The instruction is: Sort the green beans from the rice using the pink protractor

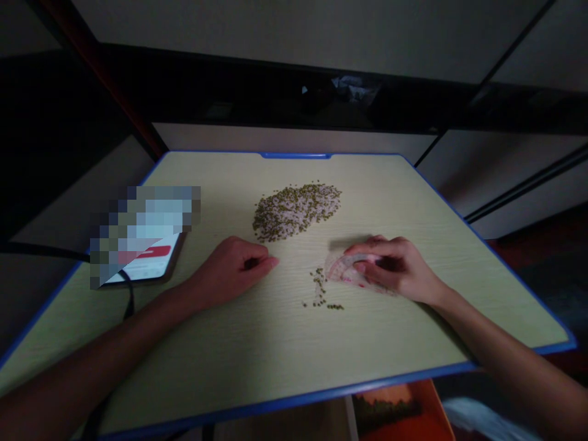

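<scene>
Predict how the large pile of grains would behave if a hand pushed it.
The large pile of grains would probably spread rather than slide whole, since it looks like many loose pieces. Its green grains may roll a little, as they look small and rounded.

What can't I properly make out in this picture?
In the head view:
Device: most of its screen masked by pixel blocks.
Left hand: palm hidden by its own curl.
See-through piece: partly covered by the right hand.
Grains: too small to identify.
Orange container: cut off by tabletop and bottom edge.
</scene>
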Demonstrator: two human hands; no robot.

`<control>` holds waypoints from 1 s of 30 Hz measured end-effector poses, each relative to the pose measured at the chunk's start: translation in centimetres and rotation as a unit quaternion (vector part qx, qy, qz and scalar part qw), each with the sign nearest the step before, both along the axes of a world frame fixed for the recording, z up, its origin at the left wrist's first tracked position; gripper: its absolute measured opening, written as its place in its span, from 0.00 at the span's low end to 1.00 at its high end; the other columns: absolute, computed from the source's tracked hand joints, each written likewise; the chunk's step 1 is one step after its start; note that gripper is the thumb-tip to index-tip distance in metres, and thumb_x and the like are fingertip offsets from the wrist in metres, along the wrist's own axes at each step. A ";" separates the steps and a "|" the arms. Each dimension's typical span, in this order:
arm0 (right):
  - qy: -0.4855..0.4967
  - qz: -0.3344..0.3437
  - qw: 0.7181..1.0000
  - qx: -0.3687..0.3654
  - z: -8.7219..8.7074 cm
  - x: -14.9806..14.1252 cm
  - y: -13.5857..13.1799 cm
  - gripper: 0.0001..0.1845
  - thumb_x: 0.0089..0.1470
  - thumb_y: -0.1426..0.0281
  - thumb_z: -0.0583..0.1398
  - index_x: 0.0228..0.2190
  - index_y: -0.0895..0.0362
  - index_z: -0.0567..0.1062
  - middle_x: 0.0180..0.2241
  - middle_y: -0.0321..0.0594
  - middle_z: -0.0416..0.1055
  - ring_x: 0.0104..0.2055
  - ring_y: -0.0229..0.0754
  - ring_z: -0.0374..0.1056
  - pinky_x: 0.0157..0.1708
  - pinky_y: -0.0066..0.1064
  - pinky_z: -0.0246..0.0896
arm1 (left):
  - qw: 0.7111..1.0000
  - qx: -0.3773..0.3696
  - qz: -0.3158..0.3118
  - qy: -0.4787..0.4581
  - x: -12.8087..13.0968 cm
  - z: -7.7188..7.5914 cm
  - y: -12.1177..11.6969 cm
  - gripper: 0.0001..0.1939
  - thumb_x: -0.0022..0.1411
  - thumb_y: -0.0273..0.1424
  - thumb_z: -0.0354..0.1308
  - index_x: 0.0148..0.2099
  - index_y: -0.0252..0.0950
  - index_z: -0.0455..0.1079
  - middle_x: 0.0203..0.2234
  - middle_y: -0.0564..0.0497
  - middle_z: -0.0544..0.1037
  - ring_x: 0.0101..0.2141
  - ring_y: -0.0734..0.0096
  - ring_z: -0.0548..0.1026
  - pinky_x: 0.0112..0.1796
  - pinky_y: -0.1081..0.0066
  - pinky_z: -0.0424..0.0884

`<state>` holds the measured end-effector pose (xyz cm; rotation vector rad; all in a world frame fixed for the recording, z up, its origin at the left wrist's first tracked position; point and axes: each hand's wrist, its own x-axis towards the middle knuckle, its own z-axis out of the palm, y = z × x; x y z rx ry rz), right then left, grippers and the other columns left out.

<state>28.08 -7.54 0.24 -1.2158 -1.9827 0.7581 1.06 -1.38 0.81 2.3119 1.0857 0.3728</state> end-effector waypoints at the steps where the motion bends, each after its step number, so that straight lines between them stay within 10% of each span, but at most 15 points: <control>1: 0.003 -0.005 1.000 -0.002 0.0 -0.1 0.0 0.12 0.49 0.74 0.57 0.34 0.64 0.78 0.18 0.37 0.65 0.17 0.32 0.53 0.15 0.25 0.48 | 1.000 0.002 -0.002 0.000 0.0 0.0 0.0 0.20 0.56 0.36 0.46 0.16 0.35 0.49 0.12 0.58 0.51 0.16 0.82 0.52 0.20 0.77 0.48; 30: 0.022 0.069 0.997 -0.008 -0.5 0.4 -0.1 0.11 0.52 0.65 0.59 0.36 0.56 0.79 0.22 0.39 0.72 0.23 0.37 0.63 0.22 0.29 0.58 | 1.000 0.002 -0.007 0.003 -0.1 0.0 0.0 0.20 0.56 0.37 0.47 0.16 0.35 0.50 0.11 0.59 0.51 0.16 0.82 0.52 0.20 0.77 0.49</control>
